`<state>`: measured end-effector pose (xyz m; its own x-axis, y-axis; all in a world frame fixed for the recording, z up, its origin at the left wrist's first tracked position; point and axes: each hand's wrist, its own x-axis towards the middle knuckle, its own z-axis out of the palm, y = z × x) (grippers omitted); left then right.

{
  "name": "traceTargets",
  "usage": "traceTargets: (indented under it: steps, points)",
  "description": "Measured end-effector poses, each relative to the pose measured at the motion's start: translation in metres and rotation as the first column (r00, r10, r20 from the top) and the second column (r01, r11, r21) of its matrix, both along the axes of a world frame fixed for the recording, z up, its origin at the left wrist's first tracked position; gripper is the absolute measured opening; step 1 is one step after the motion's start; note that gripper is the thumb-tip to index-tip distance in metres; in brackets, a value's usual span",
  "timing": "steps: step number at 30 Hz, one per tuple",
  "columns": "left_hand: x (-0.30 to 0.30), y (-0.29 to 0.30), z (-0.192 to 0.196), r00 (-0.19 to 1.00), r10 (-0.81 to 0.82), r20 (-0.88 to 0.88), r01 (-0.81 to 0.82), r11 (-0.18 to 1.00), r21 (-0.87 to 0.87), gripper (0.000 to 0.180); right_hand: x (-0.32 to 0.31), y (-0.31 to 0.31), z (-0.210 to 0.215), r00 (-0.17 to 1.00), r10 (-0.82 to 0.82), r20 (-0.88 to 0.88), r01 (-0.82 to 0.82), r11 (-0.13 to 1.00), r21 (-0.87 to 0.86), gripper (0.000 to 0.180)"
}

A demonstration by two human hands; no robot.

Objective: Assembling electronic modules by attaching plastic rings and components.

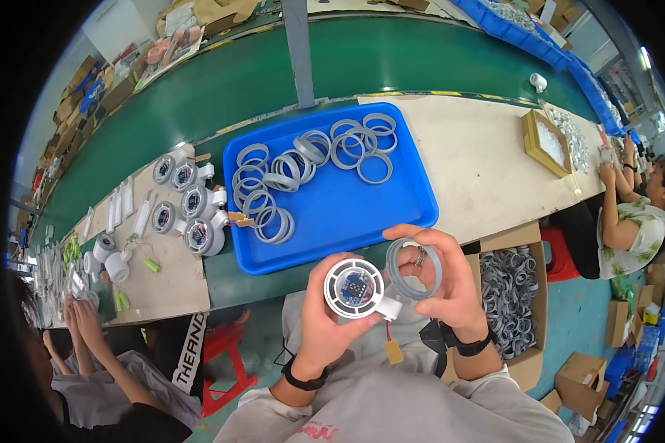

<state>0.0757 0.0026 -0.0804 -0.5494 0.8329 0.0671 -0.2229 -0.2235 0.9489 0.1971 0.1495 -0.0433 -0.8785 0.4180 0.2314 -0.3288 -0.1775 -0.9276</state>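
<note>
My left hand (328, 325) is closed round a white round housing (353, 288) with a circuit board in its open face and a short side neck. From it hangs a wire with a small tan tag (394, 352). Close beside it, my right hand (451, 284) grips a grey plastic ring (414, 269) between thumb and fingers, tilted and apart from the housing. Ahead of both hands lies a blue tray (332, 247) with several loose grey rings (374, 167) in it. Left of the tray several similar white housings (199, 235) stand on the table.
A cardboard box full of grey rings (508, 295) stands on the floor to my right. A green conveyor belt (236, 81) runs behind the table, with a metal post (297, 52). Co-workers sit left and right; one person's hands (85, 325) work at the left. A yellow box (545, 144) sits far right.
</note>
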Motion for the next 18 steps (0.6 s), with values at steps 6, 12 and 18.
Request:
traceTargets:
  steps: [6,12,18]
  points:
    - [-0.005,-0.001,-0.007,0.992,-0.021,0.121,0.007,0.993,0.116,0.086,0.006,-0.014,-0.008,0.989,-0.028,-0.142,0.016,0.996,-0.083,0.072]
    - [0.000,0.000,0.003,0.980,-0.105,0.167,0.074,0.980,0.183,0.082,0.017,-0.025,-0.001,0.976,-0.176,-0.128,0.197,0.965,0.174,0.072]
    - [0.006,-0.006,0.005,0.991,-0.091,0.097,0.068,0.974,0.215,0.082,0.020,-0.039,0.008,0.947,-0.293,-0.133,0.320,0.813,0.486,0.073]
